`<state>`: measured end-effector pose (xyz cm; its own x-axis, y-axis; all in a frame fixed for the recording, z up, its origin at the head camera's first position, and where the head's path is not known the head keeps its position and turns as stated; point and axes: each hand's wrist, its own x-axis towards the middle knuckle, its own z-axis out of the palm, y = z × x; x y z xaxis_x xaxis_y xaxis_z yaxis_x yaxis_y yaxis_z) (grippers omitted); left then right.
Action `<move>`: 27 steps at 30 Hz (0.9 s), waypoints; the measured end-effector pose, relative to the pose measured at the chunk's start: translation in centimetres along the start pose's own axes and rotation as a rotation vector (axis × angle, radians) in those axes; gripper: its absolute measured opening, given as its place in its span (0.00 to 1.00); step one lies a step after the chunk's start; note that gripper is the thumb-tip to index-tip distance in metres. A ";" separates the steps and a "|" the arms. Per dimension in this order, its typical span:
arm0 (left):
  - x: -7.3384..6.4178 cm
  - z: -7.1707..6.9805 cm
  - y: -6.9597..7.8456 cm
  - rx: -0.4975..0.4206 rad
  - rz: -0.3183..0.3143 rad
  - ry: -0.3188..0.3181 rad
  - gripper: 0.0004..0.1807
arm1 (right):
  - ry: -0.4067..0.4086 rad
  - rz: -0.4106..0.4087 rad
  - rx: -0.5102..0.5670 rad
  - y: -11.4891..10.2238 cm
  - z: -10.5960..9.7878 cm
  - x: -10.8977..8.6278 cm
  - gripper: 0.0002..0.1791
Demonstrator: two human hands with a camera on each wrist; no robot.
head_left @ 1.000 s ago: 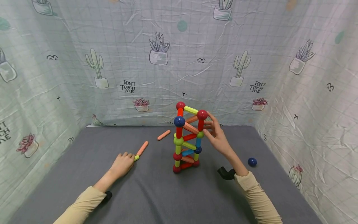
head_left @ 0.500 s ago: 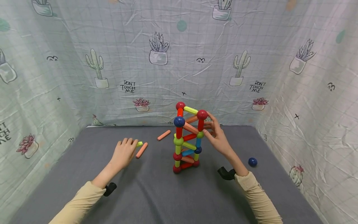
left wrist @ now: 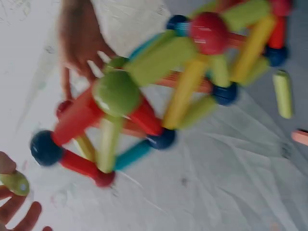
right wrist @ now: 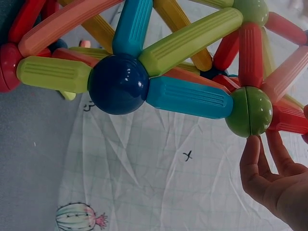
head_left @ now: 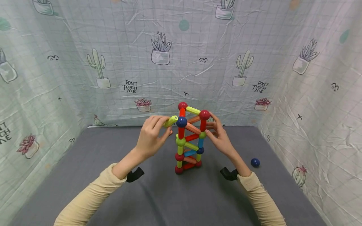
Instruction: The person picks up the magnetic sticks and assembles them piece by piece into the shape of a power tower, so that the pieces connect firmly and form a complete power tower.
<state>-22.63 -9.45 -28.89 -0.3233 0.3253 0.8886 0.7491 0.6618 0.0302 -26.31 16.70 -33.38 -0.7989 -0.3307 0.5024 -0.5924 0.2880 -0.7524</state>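
A tower of coloured rods and balls [head_left: 180, 142] stands upright on the grey table. Between thumb and fingers, my left hand [head_left: 151, 135] pinches a yellow-green rod [head_left: 171, 121]. One end of this rod is close to the tower's blue top ball [head_left: 181, 122]; whether they touch I cannot tell. My right hand [head_left: 220, 138] is at the tower's right side, its extended fingers lightly against it. In the right wrist view, fingertips meet a green ball [right wrist: 249, 111] beneath the red rod. The left wrist view shows the tower blurred, with the held rod at lower left.
A loose blue ball [head_left: 255, 162] lies on the right of the grey table [head_left: 215, 201]. In the left wrist view, a loose yellow-green rod [left wrist: 283, 94] and a salmon rod [left wrist: 301, 136] appear at the right. A patterned curtain [head_left: 181, 72] surrounds the table.
My left hand has picked the yellow-green rod off the table and carried it up and right to the tower's top. The right hand and tower have stayed in place.
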 end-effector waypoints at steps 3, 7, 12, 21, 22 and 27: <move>1.7 0.9 0.9 -0.084 0.057 0.047 0.16 | 0.000 0.001 -0.002 -1.1 0.1 -0.1 0.35; 2.9 2.3 1.6 -0.131 0.090 0.045 0.16 | -0.008 0.001 -0.009 -2.4 0.1 -0.1 0.34; 3.5 3.5 1.7 -0.125 0.048 0.007 0.17 | -0.010 -0.006 0.003 -2.2 0.1 0.0 0.34; 3.5 4.3 1.8 -0.014 0.026 -0.032 0.16 | 0.001 -0.030 -0.005 0.4 0.0 0.1 0.35; 3.6 4.4 1.9 0.021 0.030 -0.048 0.15 | 0.002 -0.032 -0.006 0.5 0.0 0.0 0.35; 3.6 5.0 2.3 0.223 0.065 -0.139 0.14 | -0.002 -0.017 -0.011 0.5 -0.1 0.0 0.35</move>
<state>-24.98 -3.35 -27.92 -0.3668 0.4513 0.8135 0.6302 0.7638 -0.1396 -26.62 16.88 -33.70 -0.7882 -0.3376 0.5146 -0.6074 0.2918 -0.7389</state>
